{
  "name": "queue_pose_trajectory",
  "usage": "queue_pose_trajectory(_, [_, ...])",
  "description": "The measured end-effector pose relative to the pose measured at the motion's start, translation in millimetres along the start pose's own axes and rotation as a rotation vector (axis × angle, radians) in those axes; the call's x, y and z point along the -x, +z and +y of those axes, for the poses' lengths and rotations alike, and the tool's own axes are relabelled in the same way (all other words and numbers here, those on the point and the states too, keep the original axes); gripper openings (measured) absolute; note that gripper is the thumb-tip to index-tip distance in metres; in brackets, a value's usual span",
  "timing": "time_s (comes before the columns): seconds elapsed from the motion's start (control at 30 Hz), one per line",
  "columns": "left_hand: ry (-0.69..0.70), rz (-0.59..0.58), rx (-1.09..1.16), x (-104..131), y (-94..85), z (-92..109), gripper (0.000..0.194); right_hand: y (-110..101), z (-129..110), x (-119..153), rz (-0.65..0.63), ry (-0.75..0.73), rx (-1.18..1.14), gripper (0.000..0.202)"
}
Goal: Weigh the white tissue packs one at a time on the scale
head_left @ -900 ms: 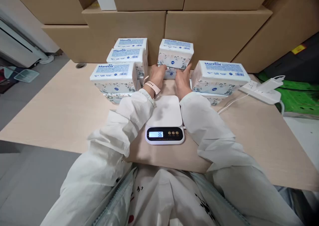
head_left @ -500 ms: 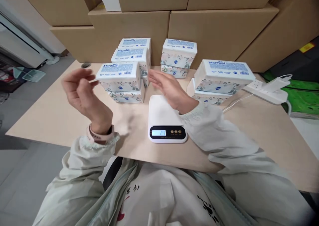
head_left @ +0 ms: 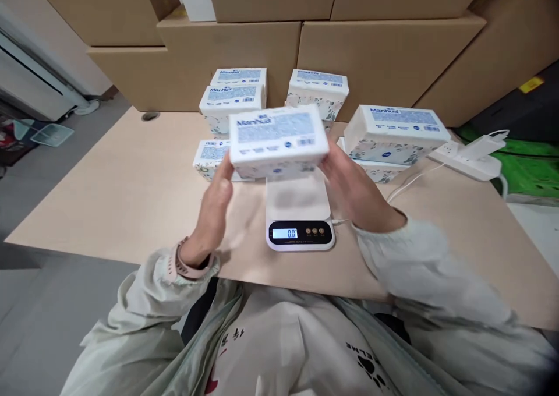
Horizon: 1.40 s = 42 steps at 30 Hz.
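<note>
Between both palms a tissue pack (head_left: 277, 137) is held level in the air, over the back part of a white scale (head_left: 298, 201). My left hand (head_left: 213, 209) presses on its left end, and my right hand (head_left: 356, 186) grips its right end. The scale's display reads 0.0. Behind my left hand lies a single tissue pack (head_left: 209, 158), partly covered by the held one. More packs (head_left: 233, 102) stand at the back left, a stack (head_left: 318, 93) at the back middle, and another stack (head_left: 393, 134) at the right.
Cardboard boxes (head_left: 236, 58) are piled behind the wooden table (head_left: 109, 198). A white power strip (head_left: 469, 160) with a charger lies at the right edge, and its cable runs towards the scale. A round cable hole (head_left: 151, 116) is at the back left.
The top pack of the front left stack has been lifted and moved right, over the scale. Both hands have closed on its ends. The display went from 2.7 to 0.0.
</note>
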<state>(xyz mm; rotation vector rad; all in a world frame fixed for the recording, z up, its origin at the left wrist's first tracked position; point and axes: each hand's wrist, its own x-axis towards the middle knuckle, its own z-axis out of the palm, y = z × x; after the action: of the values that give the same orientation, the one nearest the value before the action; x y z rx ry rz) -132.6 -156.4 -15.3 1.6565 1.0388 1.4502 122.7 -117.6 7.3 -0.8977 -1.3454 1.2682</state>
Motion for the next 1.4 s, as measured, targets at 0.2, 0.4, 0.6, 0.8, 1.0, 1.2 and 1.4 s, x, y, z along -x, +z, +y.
queue_pose_trajectory(0.2, [-0.047, -0.213, -0.008, 19, 32.1, -26, 0.06, -35, 29, 64, 0.091, 0.094, -0.078, 0.049])
queue_pose_trajectory(0.4, [-0.081, -0.134, -0.064, 28, 35.1, -48, 0.06, -47, 62, 68, 0.097, 0.124, -0.059, 0.056])
queue_pose_trajectory(0.6, [-0.07, 0.092, -0.037, 27, 31.0, -59, 0.053, -52, 67, 75, 0.324, 0.069, -0.083, 0.042])
queue_pose_trajectory(0.8, [-0.126, 0.168, 0.042, 23, 28.2, -57, 0.054, -60, 62, 71, 0.49, 0.18, -0.156, 0.046])
queue_pose_trajectory(1.0, [-0.174, 0.191, 0.065, 23, 26.9, -56, 0.049, -58, 63, 68, 0.469, 0.216, -0.159, 0.045])
queue_pose_trajectory(1.2, [-0.168, 0.179, 0.091, 22, 25.9, -57, 0.044, -57, 61, 68, 0.49, 0.233, -0.185, 0.046])
queue_pose_trajectory(1.4, [-0.178, 0.202, 0.075, 20, 24.4, -59, 0.048, -59, 60, 66, 0.51, 0.232, -0.198, 0.047])
